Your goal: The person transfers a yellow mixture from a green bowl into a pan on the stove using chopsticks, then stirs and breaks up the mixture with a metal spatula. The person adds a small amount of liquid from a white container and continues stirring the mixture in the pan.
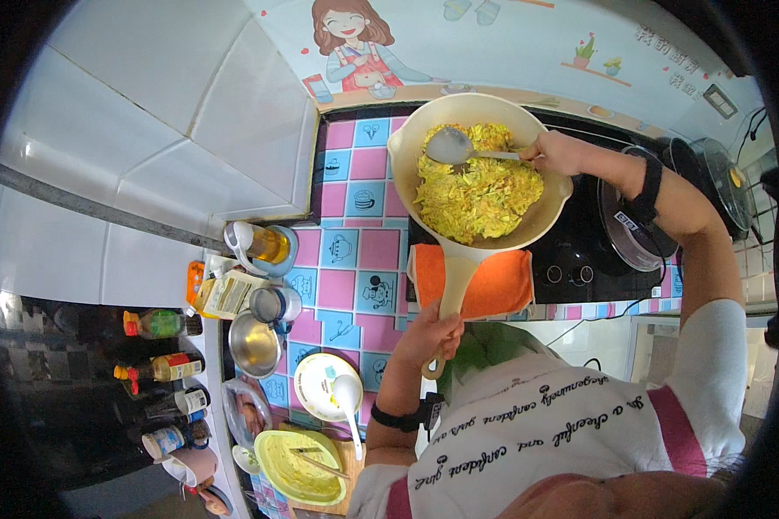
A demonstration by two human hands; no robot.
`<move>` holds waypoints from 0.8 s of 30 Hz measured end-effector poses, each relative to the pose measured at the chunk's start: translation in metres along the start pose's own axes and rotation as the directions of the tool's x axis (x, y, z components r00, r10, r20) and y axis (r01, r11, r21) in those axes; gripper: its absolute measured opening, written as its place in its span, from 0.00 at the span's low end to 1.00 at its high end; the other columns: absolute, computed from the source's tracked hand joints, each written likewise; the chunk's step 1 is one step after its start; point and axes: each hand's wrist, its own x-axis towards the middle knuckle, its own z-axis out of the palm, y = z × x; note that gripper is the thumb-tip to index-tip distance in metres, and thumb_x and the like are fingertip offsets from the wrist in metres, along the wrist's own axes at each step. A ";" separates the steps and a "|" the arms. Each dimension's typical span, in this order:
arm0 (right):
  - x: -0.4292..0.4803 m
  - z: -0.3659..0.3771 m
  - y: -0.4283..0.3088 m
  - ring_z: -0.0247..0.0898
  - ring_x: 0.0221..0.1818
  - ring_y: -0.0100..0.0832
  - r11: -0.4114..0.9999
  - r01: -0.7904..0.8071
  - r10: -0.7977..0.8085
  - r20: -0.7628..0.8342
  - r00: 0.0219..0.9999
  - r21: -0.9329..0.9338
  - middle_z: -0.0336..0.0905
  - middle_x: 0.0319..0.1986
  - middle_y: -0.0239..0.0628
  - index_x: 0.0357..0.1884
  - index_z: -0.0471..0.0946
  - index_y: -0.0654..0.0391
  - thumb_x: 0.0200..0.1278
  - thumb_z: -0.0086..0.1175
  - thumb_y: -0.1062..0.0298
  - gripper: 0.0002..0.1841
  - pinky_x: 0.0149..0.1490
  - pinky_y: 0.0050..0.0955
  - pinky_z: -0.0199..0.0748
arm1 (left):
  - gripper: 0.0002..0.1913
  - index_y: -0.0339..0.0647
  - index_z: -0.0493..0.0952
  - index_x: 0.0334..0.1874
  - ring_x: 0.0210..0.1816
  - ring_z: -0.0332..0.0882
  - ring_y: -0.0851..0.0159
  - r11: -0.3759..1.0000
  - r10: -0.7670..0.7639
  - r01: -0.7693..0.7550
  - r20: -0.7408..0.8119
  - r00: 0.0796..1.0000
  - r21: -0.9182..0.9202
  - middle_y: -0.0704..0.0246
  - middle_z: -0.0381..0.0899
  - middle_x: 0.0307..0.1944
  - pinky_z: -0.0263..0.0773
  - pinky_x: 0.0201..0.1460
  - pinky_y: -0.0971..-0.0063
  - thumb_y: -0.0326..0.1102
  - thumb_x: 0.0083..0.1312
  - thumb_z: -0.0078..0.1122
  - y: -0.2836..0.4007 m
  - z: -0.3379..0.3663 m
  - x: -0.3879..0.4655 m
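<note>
A cream-coloured wok (532, 224) with two pouring lips sits over the black cooktop. Inside it lies a loose layer of yellow-green shredded food (480, 201), browned in places. My left hand (430, 334) is wrapped around the wok's long cream handle (457, 285), which points toward my body. My right hand (555, 154) grips the handle of a metal spatula (450, 145). The spatula's broad, rounded blade rests on the food at the far left of the pan. An orange cloth (500, 282) lies under the wok handle at the counter's edge.
Right of the wok are the cooktop's knobs (568, 275) and a glass-lidded pot (636, 233). On the left counter stand an oil jug (266, 244), a steel bowl (254, 344), a white plate with a spoon (318, 396) and a yellow-green basin (298, 477) holding chopsticks. Several sauce bottles (175, 367) line the shelf.
</note>
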 end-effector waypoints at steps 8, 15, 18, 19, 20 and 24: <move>-0.005 -0.023 -0.028 0.68 0.14 0.31 0.931 -0.358 0.312 0.358 0.880 0.068 0.75 0.20 0.42 0.52 0.73 0.54 0.55 0.48 0.70 0.19 0.19 0.29 0.67 | 0.07 0.42 0.63 0.41 0.15 0.61 0.77 0.999 -0.021 0.022 0.028 0.999 -0.041 0.75 0.63 0.20 0.61 0.15 0.82 0.33 0.64 0.48 -0.003 -0.003 0.001; 0.005 -0.034 -0.040 0.62 0.06 0.28 0.885 -0.456 0.369 0.455 0.811 0.094 0.70 0.13 0.35 0.53 0.72 0.53 0.55 0.47 0.72 0.20 0.11 0.29 0.60 | 0.07 0.42 0.63 0.41 0.15 0.61 0.77 0.999 -0.052 0.052 0.033 0.998 -0.006 0.76 0.64 0.21 0.60 0.15 0.82 0.33 0.64 0.47 -0.002 -0.006 0.001; 0.001 -0.028 -0.039 0.67 0.11 0.32 0.922 -0.384 0.318 0.452 0.834 0.059 0.72 0.15 0.38 0.52 0.73 0.51 0.55 0.47 0.71 0.20 0.15 0.31 0.64 | 0.07 0.42 0.63 0.41 0.15 0.61 0.77 0.996 -0.070 0.069 0.001 0.998 0.050 0.76 0.64 0.21 0.60 0.15 0.82 0.33 0.64 0.46 -0.002 -0.006 0.001; -0.001 -0.028 -0.040 0.69 0.13 0.34 0.938 -0.344 0.295 0.431 0.853 0.039 0.73 0.16 0.39 0.52 0.74 0.51 0.55 0.47 0.71 0.20 0.17 0.33 0.67 | 0.07 0.42 0.63 0.41 0.15 0.61 0.78 0.997 -0.069 0.069 -0.010 0.998 0.032 0.75 0.64 0.21 0.61 0.15 0.82 0.34 0.64 0.46 -0.002 -0.005 0.001; -0.005 -0.024 -0.043 0.71 0.16 0.37 0.980 -0.198 0.197 0.378 0.905 -0.036 0.74 0.18 0.41 0.51 0.74 0.50 0.55 0.47 0.70 0.19 0.20 0.34 0.69 | 0.07 0.41 0.63 0.41 0.15 0.61 0.78 0.999 -0.052 0.052 0.024 0.998 0.013 0.75 0.64 0.20 0.61 0.16 0.82 0.34 0.65 0.46 -0.002 -0.005 0.001; -0.018 -0.017 -0.059 0.75 0.29 0.44 0.921 -0.024 0.134 0.257 0.957 -0.389 0.77 0.26 0.45 0.48 0.75 0.48 0.54 0.48 0.66 0.17 0.33 0.40 0.74 | 0.08 0.41 0.63 0.41 0.16 0.62 0.78 0.998 -0.051 0.050 0.016 0.999 0.045 0.76 0.64 0.20 0.62 0.17 0.82 0.35 0.65 0.47 -0.001 -0.004 0.000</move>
